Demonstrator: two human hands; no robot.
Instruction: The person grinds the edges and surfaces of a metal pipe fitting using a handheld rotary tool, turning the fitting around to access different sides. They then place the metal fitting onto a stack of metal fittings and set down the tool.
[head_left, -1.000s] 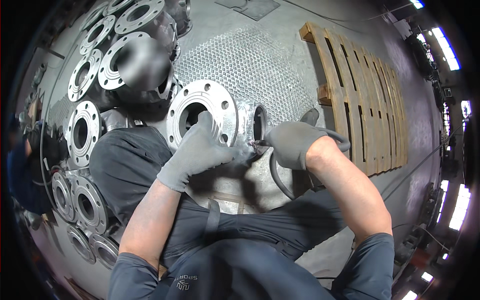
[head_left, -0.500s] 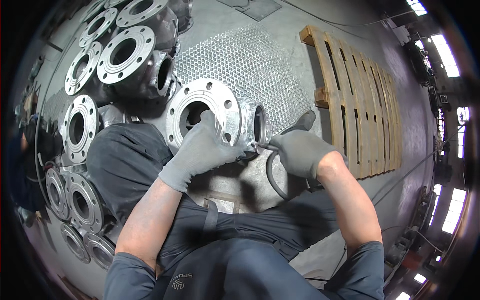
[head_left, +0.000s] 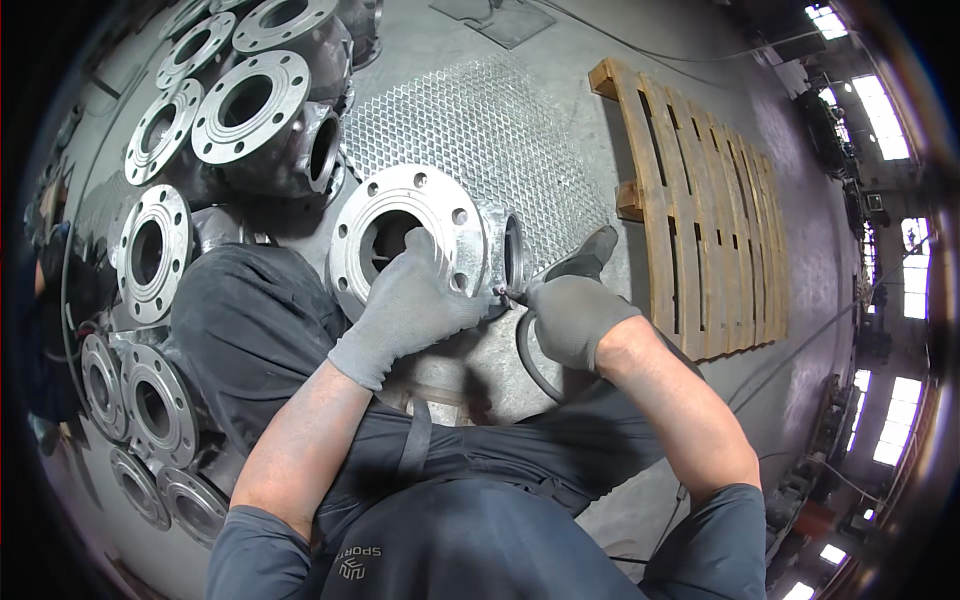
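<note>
Metal valve (head_left: 458, 244) btwn my L knee (head_left: 225, 280) & R shoe (head_left: 590, 258), flange (head_left: 397, 181) facing up, side port (head_left: 513, 252) to my R; long axis prob. near-vertical, far end hidden. Looks heavy, stiff, maybe slick w/ gloves; I'd take hold by the flange rim. My L hand (head_left: 412, 308) lies over it, finger & thumb apart, other fingers' grip unclear. My R hand (head_left: 578, 318) is clamped on a thin tool (head_left: 515, 298) at the port. Mesh (head_left: 475, 130) beyond; pallet (head_left: 697, 215) far R.

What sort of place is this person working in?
It looks like a metalworking shop or factory: many similar flanged metal parts stand about, with a sheet of metal mesh and a wooden pallet nearby.
</note>
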